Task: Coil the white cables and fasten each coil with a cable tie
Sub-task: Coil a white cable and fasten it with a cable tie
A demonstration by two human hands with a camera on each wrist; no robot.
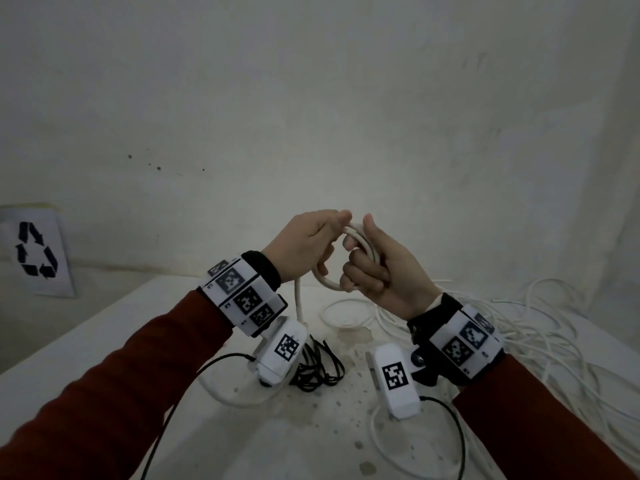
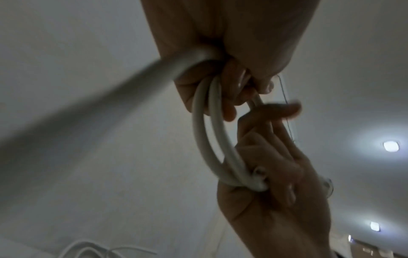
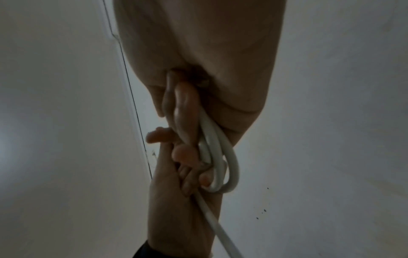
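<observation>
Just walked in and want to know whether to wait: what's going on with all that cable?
A person is coiling a white cable above the table. The right hand grips the small coil of a few loops, while the left hand holds the cable where it feeds onto the coil, its loose length hanging to the table. No tie is on this coil yet. Black cable ties lie below the hands, and a heap of loose white cables lies on the right.

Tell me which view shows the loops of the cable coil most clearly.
The left wrist view: the coil hangs open between the left hand and right hand, strands separate. The right wrist view shows it edge-on, the head view mostly covered by fingers.
</observation>
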